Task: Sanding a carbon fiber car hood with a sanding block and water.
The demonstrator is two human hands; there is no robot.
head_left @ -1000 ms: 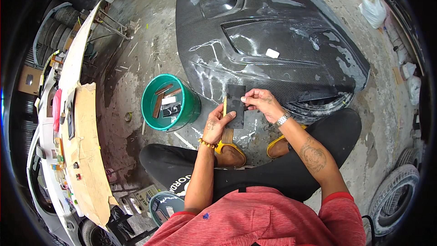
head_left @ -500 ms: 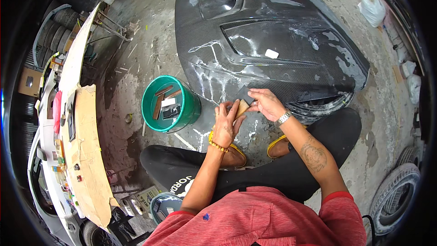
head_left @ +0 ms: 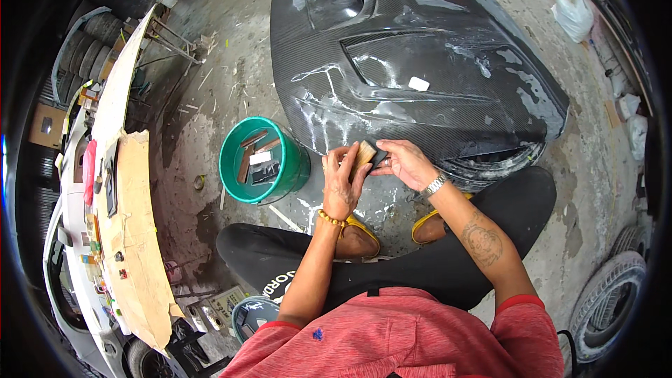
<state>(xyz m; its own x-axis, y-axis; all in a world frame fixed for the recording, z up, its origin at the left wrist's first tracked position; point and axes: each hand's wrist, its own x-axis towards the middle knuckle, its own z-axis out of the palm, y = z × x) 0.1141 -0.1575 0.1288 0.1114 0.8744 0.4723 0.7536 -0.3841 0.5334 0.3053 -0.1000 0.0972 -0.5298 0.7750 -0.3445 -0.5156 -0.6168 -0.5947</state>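
Note:
My left hand [head_left: 341, 180] grips a small wooden block [head_left: 362, 158], fingers curled over it. My right hand [head_left: 406, 164] pinches a black sheet, apparently sandpaper [head_left: 377, 153], bent against the block's right side; part of both items is hidden by my fingers. Just beyond them lies a large carbon-fibre car hood [head_left: 434, 119], streaked white and grey, with a small white block [head_left: 418, 84] on it. Left of my hands stands a green bucket [head_left: 301, 178] with wooden strips [head_left: 246, 161] and dark sheets [head_left: 266, 175] inside.
A cardboard-covered bench [head_left: 140, 238] runs down the left beside a white car [head_left: 70, 273]. A second bucket [head_left: 245, 311] stands by my left knee. Tyres [head_left: 603, 294] lie at lower right; a white plastic bag [head_left: 572, 10] is at upper right.
The black sheet was held flat and upright; it is now bent against the wooden block. My left hand has turned and moved slightly up, with its fingers over the block.

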